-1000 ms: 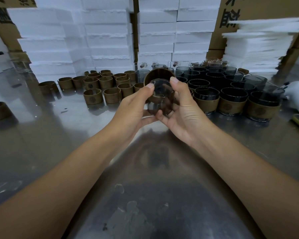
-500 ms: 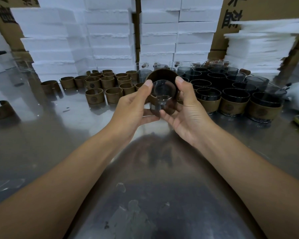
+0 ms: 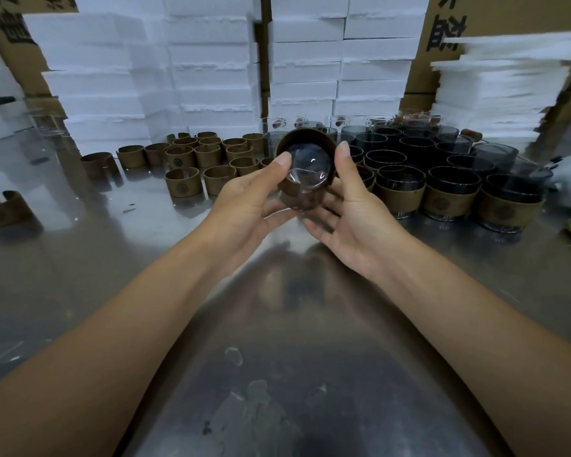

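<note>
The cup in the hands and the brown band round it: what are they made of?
Cup: looks like smoky clear glass, glossy; you can see through it and it glints. Band: matte brown, perhaps leather or thick card; dull, with no shine.

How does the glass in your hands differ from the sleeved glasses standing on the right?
The held glass is off the table, tilted with its base towards the camera, gripped by the left hand and right hand; the sleeved glasses stand upright on it, untouched. Both wear a brown sleeve.

Steel table (image 3: 294, 324), white foam stacks (image 3: 211, 61), perhaps cardboard (image 3: 515, 14)
</note>
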{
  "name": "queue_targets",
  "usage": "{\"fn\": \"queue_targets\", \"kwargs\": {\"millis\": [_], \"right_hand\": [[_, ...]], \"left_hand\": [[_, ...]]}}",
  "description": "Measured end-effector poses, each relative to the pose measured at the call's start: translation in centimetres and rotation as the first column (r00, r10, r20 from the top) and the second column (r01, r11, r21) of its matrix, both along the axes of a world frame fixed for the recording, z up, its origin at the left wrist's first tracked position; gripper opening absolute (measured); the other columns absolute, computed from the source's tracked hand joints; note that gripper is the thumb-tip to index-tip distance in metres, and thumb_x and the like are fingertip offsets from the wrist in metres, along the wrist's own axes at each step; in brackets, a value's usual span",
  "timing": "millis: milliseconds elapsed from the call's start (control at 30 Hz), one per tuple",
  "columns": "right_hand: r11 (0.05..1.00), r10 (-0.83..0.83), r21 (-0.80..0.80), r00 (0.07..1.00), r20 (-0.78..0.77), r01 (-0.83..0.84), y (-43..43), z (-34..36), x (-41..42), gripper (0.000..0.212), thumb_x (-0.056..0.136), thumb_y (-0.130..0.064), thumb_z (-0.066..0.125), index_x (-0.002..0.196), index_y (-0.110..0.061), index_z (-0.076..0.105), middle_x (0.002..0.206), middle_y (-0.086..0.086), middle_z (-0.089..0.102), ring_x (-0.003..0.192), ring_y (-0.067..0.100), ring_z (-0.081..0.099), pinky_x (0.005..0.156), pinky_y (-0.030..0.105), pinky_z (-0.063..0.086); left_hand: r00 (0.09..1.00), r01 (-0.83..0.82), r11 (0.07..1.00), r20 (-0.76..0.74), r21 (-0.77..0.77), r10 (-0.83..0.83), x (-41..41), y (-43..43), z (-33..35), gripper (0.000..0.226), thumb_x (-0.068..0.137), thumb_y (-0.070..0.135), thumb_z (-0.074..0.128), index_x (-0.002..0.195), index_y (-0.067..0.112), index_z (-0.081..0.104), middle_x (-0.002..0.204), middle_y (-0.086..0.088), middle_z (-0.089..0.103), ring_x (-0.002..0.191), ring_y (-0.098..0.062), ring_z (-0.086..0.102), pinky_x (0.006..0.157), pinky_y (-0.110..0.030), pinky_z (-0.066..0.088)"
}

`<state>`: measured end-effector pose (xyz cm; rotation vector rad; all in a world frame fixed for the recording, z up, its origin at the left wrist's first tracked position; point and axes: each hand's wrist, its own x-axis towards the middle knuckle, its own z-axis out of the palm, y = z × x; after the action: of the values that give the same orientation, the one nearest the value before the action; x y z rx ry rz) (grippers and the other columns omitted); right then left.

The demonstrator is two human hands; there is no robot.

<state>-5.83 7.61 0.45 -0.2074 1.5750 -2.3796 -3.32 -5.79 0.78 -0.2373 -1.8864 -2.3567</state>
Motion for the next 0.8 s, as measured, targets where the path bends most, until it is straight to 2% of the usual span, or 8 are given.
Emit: {"fn": "queue_targets", "kwargs": {"millis": [133,233,367,467,800], "right_hand": [[0.999,0.005,0.04,1.0,-0.013,-0.005,0.0,0.3,0.2,0.05,0.083,-0.065,0.046,0.103,-0.025,0.069,0.098,-0.008,0.074,0.098,0.007,0.066,0.083,0.028,0.048],[1.0,-0.001,0.011,1.0,0.02,0.001,-0.1,0.5,0.4,0.047,0.088,-0.058,0.048,0.111,-0.022,0.067,0.096,-0.006,0.071,0.095,0.008,0.064,0.081,0.027,0.048],[0.999,-0.025,-0.029,0.998,0.061,0.027,-0.1,0.7,0.6,0.038,0.091,-0.053,0.048,0.1,-0.02,0.066,0.075,-0.01,0.069,0.082,0.006,0.061,0.075,0.025,0.045],[0.995,-0.008,-0.097,0.996,0.092,0.017,-0.2,0.7,0.7,0.035,0.092,-0.05,0.048,0.094,-0.019,0.065,0.065,-0.011,0.068,0.081,0.007,0.06,0.076,0.025,0.045],[0.994,-0.034,-0.099,0.986,0.164,0.051,-0.5,0.9,1.2,0.037,0.095,-0.048,0.045,0.107,-0.017,0.06,0.081,-0.005,0.065,0.08,0.008,0.059,0.07,0.021,0.043]], "left_hand": [[0.998,0.058,0.998,0.017,0.02,-0.058,-0.1,-0.8,0.0,0.05,0.077,0.044,0.058,0.113,0.01,0.066,0.114,-0.01,0.07,0.109,-0.021,0.065,0.09,-0.028,0.054],[0.999,0.034,0.999,0.023,0.003,-0.034,-0.2,-1.0,-0.1,0.056,0.075,0.044,0.057,0.117,0.007,0.063,0.117,-0.013,0.068,0.114,-0.024,0.062,0.096,-0.028,0.051],[1.0,0.006,1.0,0.015,-0.027,-0.006,-0.4,-0.9,-0.3,0.047,0.07,0.047,0.059,0.105,0.016,0.067,0.098,-0.003,0.073,0.089,-0.01,0.067,0.078,-0.019,0.05],[1.0,-0.008,1.0,0.01,-0.03,0.008,-0.6,-1.0,-0.4,0.041,0.07,0.047,0.058,0.097,0.018,0.067,0.088,0.002,0.074,0.076,-0.006,0.065,0.069,-0.017,0.047],[1.0,-0.016,1.0,0.005,-0.017,0.016,-0.9,-0.9,-0.7,0.037,0.07,0.05,0.06,0.086,0.018,0.071,0.081,0.002,0.074,0.072,-0.004,0.065,0.063,-0.013,0.047]]}}
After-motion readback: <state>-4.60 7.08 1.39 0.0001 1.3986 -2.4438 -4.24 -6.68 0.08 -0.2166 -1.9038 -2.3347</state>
